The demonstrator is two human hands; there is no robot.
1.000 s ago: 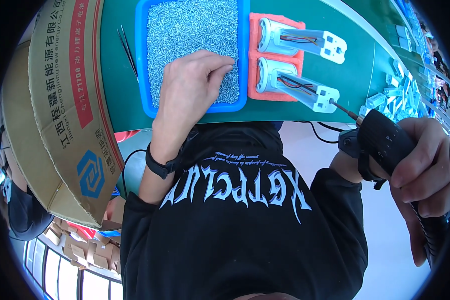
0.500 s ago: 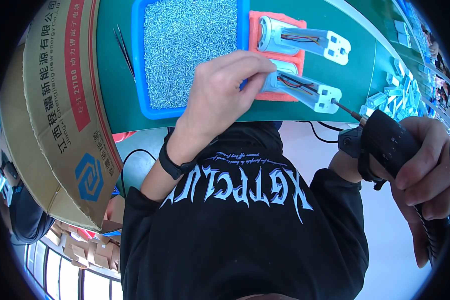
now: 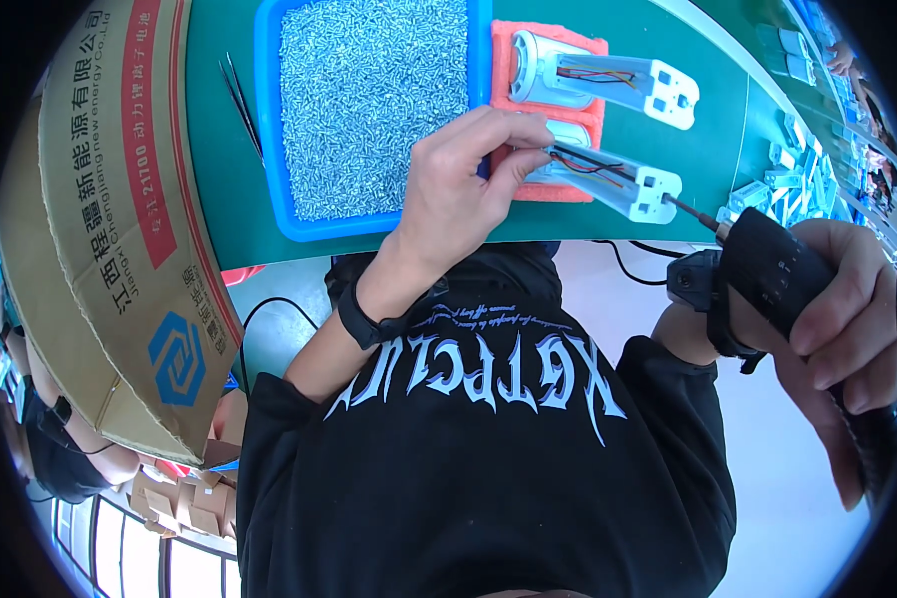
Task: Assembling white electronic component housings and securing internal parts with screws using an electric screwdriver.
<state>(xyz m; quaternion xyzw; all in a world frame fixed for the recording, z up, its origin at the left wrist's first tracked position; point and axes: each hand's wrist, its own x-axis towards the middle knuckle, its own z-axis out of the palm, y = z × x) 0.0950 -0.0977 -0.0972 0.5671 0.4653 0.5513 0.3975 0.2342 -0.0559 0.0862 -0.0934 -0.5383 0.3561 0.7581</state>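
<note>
My right hand (image 3: pixel 852 324) grips a black electric screwdriver (image 3: pixel 772 269). Its thin bit meets the near end of a white plastic housing (image 3: pixel 608 184) with red and dark wires inside. Over the other end of that housing, my left hand (image 3: pixel 473 174) has thumb and forefinger brought together by the wires (image 3: pixel 593 164). Whatever lies between those fingertips is too small or hidden to make out. Both this housing and a second white housing (image 3: pixel 623 85) rest partly on an orange-red foam holder (image 3: pixel 553 191), their slim ends sticking out to the right.
A blue tray (image 3: pixel 274 149) full of small metal screws (image 3: pixel 369 110) lies left of the foam, with black tweezers (image 3: pixel 239 105) beside it. A big cardboard box (image 3: pixel 120 239) stands at the left. White parts (image 3: pixel 787 184) are heaped at right on the green table (image 3: pixel 369 234). Other people are at the edges.
My left hand has shifted slightly right, and its thumb and forefinger are now at the wires. The screwdriver has barely moved. At the far left another person's arm has come into view.
</note>
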